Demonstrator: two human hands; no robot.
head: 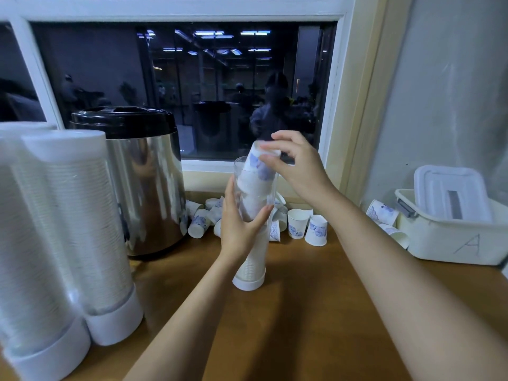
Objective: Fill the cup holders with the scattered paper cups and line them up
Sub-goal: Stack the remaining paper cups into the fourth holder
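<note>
A big letter "A" is drawn by hand on the front of a white plastic box at the right. Its lid lies tilted on top. I can read no other writing.

In the middle stands a tall, clear plastic tube with a white cap at the bottom. It is a long round shape. It stands on end on the brown wooden table, open end up, leaning a bit. White cups are stacked inside it.

The left hand wraps round the middle of the tube, thumb on one side and fingers on the other. The right hand pinches a paper cup between thumb and fingertips. The cup is white with blue flowers. It sits tilted, half inside the tube's open top.

Behind the tube, loose cups of the same kind are scattered along the wall, some standing, some tipped over. A few more lie beside the box.

At the left, two full tubes stand close together, their stacked cups looking ribbed. Next to them is a shiny metal pot with a black lid, below a dark window.
</note>
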